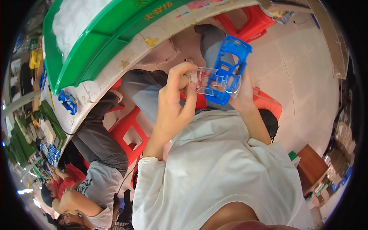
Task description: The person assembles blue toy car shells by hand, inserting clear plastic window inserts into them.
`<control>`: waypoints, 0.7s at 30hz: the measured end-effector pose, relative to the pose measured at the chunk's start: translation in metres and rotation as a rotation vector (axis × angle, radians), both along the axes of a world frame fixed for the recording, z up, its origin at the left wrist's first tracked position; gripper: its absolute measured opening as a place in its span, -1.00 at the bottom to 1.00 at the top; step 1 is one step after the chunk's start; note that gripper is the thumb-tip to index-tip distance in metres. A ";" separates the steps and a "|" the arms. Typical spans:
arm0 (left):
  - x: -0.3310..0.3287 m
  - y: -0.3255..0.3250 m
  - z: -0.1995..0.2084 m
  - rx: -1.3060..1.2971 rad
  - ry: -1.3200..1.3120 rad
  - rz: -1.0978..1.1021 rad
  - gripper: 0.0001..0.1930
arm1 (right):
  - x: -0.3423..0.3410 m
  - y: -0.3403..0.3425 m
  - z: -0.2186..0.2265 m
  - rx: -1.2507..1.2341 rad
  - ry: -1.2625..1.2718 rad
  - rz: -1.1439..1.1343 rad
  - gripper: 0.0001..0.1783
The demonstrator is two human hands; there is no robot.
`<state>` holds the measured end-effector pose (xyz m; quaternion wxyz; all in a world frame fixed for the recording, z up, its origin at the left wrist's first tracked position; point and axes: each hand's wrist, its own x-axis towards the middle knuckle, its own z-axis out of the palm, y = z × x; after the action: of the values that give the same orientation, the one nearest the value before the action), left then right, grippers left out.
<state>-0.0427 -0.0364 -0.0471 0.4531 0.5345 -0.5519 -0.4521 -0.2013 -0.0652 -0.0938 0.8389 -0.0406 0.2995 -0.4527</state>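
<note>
A white T-shirt (pixel 226 165), worn by the person at work, is nearest, just below the blue toy car body shell (pixel 229 58). The shell is held up off the bench (pixel 126 63), tilted, with its window openings showing. The right hand (pixel 245 94) is behind the shell's right side and has hold of it; its fingers are mostly hidden, so I cannot tell how far they curl. To the shell's left, the left hand (pixel 174 101) is nearly closed, thumb and index finger pinching 1 end of a clear plastic window piece (pixel 219 80). That piece overlaps the shell's lower half; whether the 2 parts touch, I cannot tell.

Well to the shell's left, a 2nd blue car shell (pixel 68 102) lies on the bench, near a green bin (pixel 92 46) holding white material (pixel 74 19). A red stool (pixel 130 134) stands below and left of the held shell, and a co-worker in a grey T-shirt (pixel 101 184) sits farther that way. Another red stool (pixel 251 23) is above it.
</note>
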 end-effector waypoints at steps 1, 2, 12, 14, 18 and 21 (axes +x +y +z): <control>-0.001 0.002 -0.001 0.009 0.003 -0.015 -0.75 | 0.003 -0.001 0.002 0.066 0.117 0.015 -0.35; -0.001 0.004 -0.001 -0.037 -0.071 -0.050 -0.77 | 0.002 -0.001 0.000 0.075 0.119 0.002 -0.35; -0.007 0.015 -0.006 -0.185 -0.212 -0.016 -0.78 | 0.002 -0.005 -0.006 -0.114 0.100 0.054 -0.33; -0.008 0.017 -0.007 -0.226 -0.324 0.020 -0.79 | 0.004 -0.006 -0.005 -0.111 0.070 0.053 -0.31; -0.004 0.016 -0.006 -0.490 -0.657 -0.020 -0.73 | 0.006 -0.008 -0.002 -0.116 0.023 0.042 -0.31; -0.006 0.020 -0.002 -0.553 -0.785 0.001 -0.71 | 0.006 -0.010 0.006 -0.127 0.133 0.047 -0.35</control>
<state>-0.0490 -0.0165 -0.0488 0.3359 0.5244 -0.7807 -0.0521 -0.1954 -0.0757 -0.0881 0.8233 -0.1308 0.3240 -0.4473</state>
